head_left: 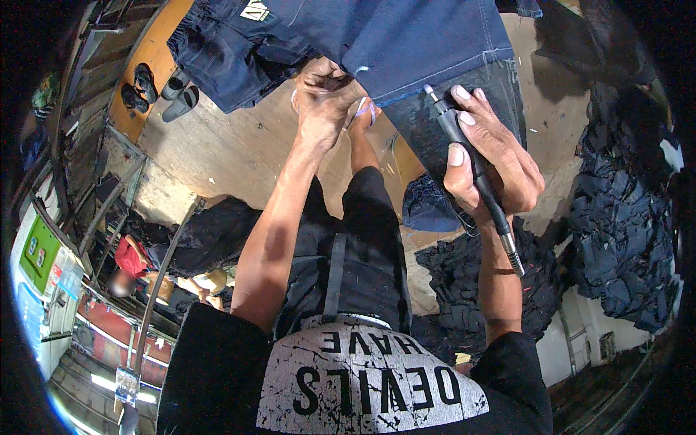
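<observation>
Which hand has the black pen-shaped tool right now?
The right hand: its thumb and fingers grip the black pen-shaped tool. The left hand has no such tool and is at the navy garment's edge.

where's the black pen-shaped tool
The black pen-shaped tool is in the right hand, right of centre in the head view, its tip near the edge of the blue garment.

I can see two rows of bold dark capitals (377, 388), upside down from above, across the pale, crackled panel (272, 399) on the front of the black shirt (210, 370), and a small white label (254, 10) toward the navy garment's (420, 43) gathered left edge.
</observation>
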`<state>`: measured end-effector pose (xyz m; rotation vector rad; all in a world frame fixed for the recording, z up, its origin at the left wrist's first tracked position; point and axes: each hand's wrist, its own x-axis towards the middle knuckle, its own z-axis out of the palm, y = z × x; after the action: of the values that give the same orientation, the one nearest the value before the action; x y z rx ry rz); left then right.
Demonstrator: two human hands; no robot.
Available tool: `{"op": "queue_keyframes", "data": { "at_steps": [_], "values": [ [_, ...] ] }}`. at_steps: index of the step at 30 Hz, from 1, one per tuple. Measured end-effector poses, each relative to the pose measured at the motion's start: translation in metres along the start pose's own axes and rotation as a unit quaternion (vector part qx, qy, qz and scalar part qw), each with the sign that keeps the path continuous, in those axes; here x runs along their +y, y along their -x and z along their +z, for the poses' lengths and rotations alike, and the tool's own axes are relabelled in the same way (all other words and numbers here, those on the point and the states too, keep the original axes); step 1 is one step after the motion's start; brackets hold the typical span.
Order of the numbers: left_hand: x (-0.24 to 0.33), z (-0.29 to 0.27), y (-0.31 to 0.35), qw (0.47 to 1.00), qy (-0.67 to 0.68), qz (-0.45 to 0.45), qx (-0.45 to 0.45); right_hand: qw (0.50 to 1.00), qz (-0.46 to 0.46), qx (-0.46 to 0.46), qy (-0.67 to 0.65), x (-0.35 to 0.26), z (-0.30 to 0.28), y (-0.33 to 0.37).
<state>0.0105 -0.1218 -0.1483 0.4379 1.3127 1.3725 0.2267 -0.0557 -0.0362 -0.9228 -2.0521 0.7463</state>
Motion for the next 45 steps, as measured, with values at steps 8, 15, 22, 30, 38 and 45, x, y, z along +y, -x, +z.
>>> {"op": "queue_keyframes", "data": {
  "at_steps": [8,15,22,30,38,45],
  "values": [
    [-0.041,-0.006,-0.005,0.997,-0.041,0.060,0.028,1.000,0.017,0.014,0.008,0.002,-0.001,0.002],
    [-0.028,-0.008,0.000,0.996,-0.079,0.003,0.031,0.999,0.036,0.033,0.013,0.002,-0.002,0.004],
    [-0.017,0.002,-0.003,0.999,0.037,-0.027,0.011,0.998,0.047,0.045,0.024,0.005,-0.004,0.005],
    [-0.024,-0.003,-0.005,0.998,0.061,0.003,0.003,0.995,0.052,0.088,0.015,0.011,-0.002,0.007],
    [-0.019,0.001,-0.004,0.996,0.079,-0.037,-0.004,0.994,0.077,0.068,0.042,0.009,-0.007,0.008],
    [-0.030,-0.001,-0.003,0.993,0.093,-0.061,0.029,0.995,0.062,0.060,0.043,0.007,-0.005,0.008]
  ]
}}
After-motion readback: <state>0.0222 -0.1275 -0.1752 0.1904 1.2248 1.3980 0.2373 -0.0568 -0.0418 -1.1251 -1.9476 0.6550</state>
